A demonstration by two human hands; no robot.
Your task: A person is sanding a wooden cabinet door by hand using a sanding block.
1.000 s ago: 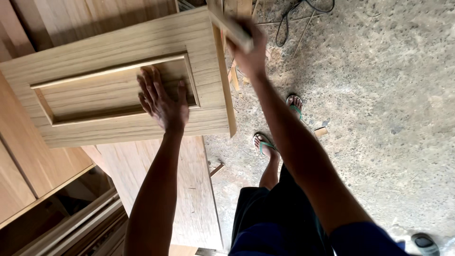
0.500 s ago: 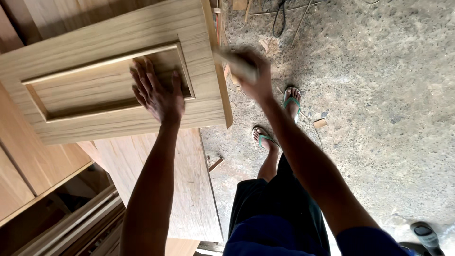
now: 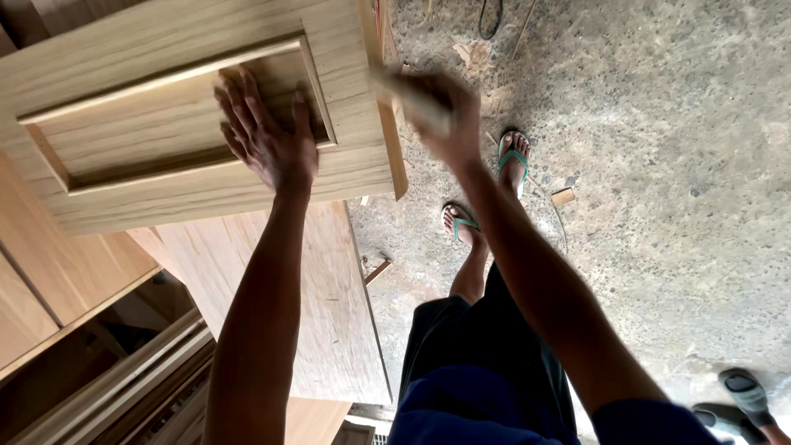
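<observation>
While cabinet door (image 3: 189,115) lies flat on wooden desk (image 3: 305,330), left hand (image 3: 268,136) presses on door's recessed panel, palm down, fingers spread, grasping nothing. Right hand (image 3: 441,115) clenched around small pale block (image 3: 412,99), blurred, just beside door's right edge. Beyond that edge: concrete floor (image 3: 659,165), person's feet in green-strapped sandals (image 3: 512,156). Dark shoe (image 3: 746,391) far from door, lower right.

A woodworking shop: an unfinished panelled cabinet door (image 3: 198,124) lies atop stacked bare wooden boards (image 3: 313,313). Wood offcuts (image 3: 563,197) and a cable (image 3: 492,18) litter the rough concrete floor (image 3: 659,206)
</observation>
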